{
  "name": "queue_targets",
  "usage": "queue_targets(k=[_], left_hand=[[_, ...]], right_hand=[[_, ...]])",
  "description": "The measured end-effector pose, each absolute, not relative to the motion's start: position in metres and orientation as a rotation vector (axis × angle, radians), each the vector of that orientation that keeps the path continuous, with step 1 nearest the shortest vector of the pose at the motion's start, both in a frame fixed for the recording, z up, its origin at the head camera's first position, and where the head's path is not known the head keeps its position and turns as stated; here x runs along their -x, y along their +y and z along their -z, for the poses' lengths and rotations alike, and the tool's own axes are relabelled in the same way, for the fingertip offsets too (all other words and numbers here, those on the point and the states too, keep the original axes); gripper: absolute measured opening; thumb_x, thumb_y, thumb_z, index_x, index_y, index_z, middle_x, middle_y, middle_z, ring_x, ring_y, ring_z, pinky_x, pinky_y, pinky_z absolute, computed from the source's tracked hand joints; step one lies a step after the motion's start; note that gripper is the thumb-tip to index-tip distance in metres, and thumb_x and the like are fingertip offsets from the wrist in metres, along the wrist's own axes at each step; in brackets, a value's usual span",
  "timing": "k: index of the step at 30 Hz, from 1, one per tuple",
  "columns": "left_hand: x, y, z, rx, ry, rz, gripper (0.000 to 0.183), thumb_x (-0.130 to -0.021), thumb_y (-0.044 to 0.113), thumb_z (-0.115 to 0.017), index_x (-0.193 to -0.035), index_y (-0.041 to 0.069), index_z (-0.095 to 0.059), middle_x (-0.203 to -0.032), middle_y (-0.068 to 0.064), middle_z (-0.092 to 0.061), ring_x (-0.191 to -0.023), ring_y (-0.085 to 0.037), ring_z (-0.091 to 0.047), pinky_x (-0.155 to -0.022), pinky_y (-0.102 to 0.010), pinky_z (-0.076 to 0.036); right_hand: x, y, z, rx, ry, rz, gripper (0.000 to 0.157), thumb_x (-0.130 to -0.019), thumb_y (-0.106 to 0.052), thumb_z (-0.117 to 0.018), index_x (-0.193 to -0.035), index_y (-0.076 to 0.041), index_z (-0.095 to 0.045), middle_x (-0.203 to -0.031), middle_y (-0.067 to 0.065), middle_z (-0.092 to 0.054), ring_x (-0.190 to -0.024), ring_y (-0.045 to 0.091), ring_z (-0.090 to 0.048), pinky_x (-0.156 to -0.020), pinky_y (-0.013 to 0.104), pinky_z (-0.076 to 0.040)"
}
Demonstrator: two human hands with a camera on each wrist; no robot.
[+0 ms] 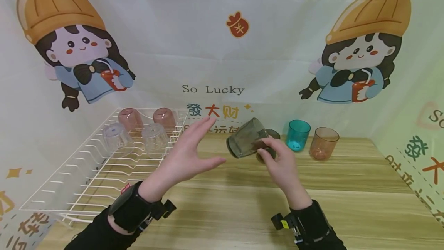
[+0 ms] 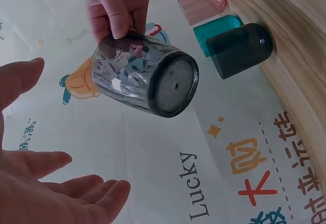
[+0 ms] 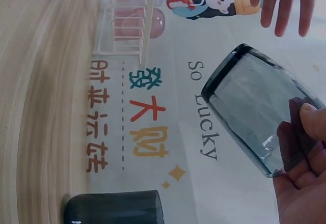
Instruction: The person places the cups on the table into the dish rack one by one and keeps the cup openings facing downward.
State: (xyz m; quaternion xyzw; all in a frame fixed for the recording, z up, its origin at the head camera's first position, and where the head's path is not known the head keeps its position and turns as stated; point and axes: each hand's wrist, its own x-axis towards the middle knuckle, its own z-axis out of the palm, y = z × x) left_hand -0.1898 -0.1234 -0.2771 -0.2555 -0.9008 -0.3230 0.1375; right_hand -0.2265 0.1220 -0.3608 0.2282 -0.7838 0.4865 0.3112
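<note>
My right hand (image 1: 282, 161) pinches the rim of a grey glass tumbler (image 1: 244, 140), which hangs tilted above the table with its base toward my left hand. Some fingers show through the glass in the right wrist view. Held out to the left of the tumbler, my left hand (image 1: 185, 153) has its fingers spread and thumb apart, touching nothing. Behind the right hand stands a second grey tumbler (image 1: 274, 134), partly hidden. Farther right are a teal tumbler (image 1: 298, 135) and an amber-pink tumbler (image 1: 324, 144), both upright on the table.
A white wire rack (image 1: 86, 194) occupies the table's left side. Upside down on it are two pink glasses (image 1: 130, 119) at the back and two clear glasses (image 1: 155, 138) in front. A printed cloth (image 1: 215, 61) hangs behind the wooden table (image 1: 225, 211).
</note>
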Motion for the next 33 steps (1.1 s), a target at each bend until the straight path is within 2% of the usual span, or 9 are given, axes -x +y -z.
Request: queue_targets(k=[3, 7, 10, 13, 15, 19, 24, 29, 33], left_hand=[[0.190, -0.122, 0.277, 0.750, -2.582, 0.923, 0.093, -0.073, 0.034, -0.080, -0.149, 0.013, -0.030, -0.155, -0.010, -0.025, -0.142, -0.030, -0.023, -0.114, -0.054, -0.022], [0.190, -0.119, 0.276, 0.751, -2.576, 0.929, 0.094, -0.073, 0.036, -0.080, -0.149, 0.016, -0.029, -0.155, -0.008, -0.026, -0.142, -0.028, -0.024, -0.113, -0.053, -0.023], [0.190, -0.117, 0.277, 0.746, -2.576, 0.937, 0.095, -0.073, 0.038, -0.080, -0.150, 0.020, -0.027, -0.155, -0.006, -0.026, -0.142, -0.026, -0.025, -0.113, -0.053, -0.025], [0.190, -0.115, 0.277, 0.747, -2.567, 0.935, 0.096, -0.073, 0.039, -0.080, -0.150, 0.022, -0.026, -0.154, -0.007, -0.027, -0.141, -0.026, -0.026, -0.112, -0.052, -0.027], [0.190, -0.114, 0.278, 0.754, -2.554, 0.934, 0.096, -0.073, 0.038, -0.080, -0.150, 0.021, -0.026, -0.154, -0.008, -0.028, -0.141, -0.027, -0.028, -0.110, -0.052, -0.030], [0.190, -0.113, 0.279, 0.751, -2.547, 0.963, 0.096, -0.073, 0.036, -0.080, -0.150, 0.023, -0.025, -0.154, -0.006, -0.028, -0.137, -0.026, -0.034, -0.106, -0.047, -0.038], [0.189, -0.111, 0.280, 0.755, -2.542, 1.027, 0.096, -0.074, 0.035, -0.080, -0.151, 0.026, -0.023, -0.155, -0.003, -0.025, -0.136, -0.022, -0.037, -0.104, -0.041, -0.042], [0.190, -0.108, 0.281, 0.750, -2.517, 1.074, 0.098, -0.072, 0.032, -0.082, -0.150, 0.028, -0.023, -0.154, -0.002, -0.026, -0.127, -0.024, -0.047, -0.101, -0.041, -0.045], [0.191, -0.106, 0.283, 0.715, -2.494, 1.116, 0.099, -0.070, 0.030, -0.083, -0.150, 0.028, -0.025, -0.153, 0.000, -0.029, -0.119, -0.026, -0.053, -0.098, -0.042, -0.047]], right_hand=[[0.225, 0.122, 0.358, -0.623, -1.995, -1.323, 0.017, -0.082, 0.006, -0.066, -0.098, 0.004, -0.067, -0.095, 0.016, -0.068, -0.108, 0.032, -0.060, -0.103, 0.016, -0.039], [0.225, 0.122, 0.356, -0.653, -1.905, -1.425, 0.019, -0.081, 0.011, -0.064, -0.100, 0.008, -0.065, -0.096, 0.017, -0.067, -0.105, 0.020, -0.062, -0.104, 0.017, -0.039], [0.222, 0.121, 0.355, -0.654, -1.864, -1.510, 0.020, -0.082, 0.013, -0.062, -0.102, 0.009, -0.064, -0.098, 0.004, -0.067, -0.110, 0.004, -0.058, -0.103, 0.017, -0.039], [0.218, 0.120, 0.353, -0.663, -1.829, -1.589, 0.021, -0.083, 0.014, -0.060, -0.104, 0.012, -0.062, -0.101, -0.014, -0.063, -0.112, -0.003, -0.054, -0.102, 0.015, -0.039], [0.216, 0.119, 0.351, -0.671, -1.804, -1.632, 0.021, -0.084, 0.014, -0.059, -0.105, 0.014, -0.061, -0.102, -0.020, -0.062, -0.108, -0.003, -0.055, -0.099, 0.014, -0.041], [0.212, 0.116, 0.348, -0.684, -1.760, -1.711, 0.022, -0.085, 0.013, -0.058, -0.106, 0.015, -0.060, -0.102, -0.018, -0.064, -0.100, 0.001, -0.058, -0.089, 0.013, -0.047], [0.207, 0.113, 0.344, -0.704, -1.734, -1.803, 0.019, -0.088, 0.006, -0.059, -0.106, 0.013, -0.059, -0.100, -0.011, -0.066, -0.095, 0.006, -0.060, -0.081, 0.015, -0.051], [0.204, 0.110, 0.343, -0.698, -1.732, -1.911, 0.019, -0.089, 0.003, -0.059, -0.107, 0.011, -0.058, -0.098, -0.008, -0.067, -0.089, 0.007, -0.062, -0.073, 0.017, -0.052], [0.203, 0.107, 0.344, -0.689, -1.731, -1.947, 0.018, -0.089, 0.003, -0.059, -0.106, 0.007, -0.060, -0.098, -0.007, -0.067, -0.087, 0.007, -0.062, -0.072, 0.018, -0.052]])
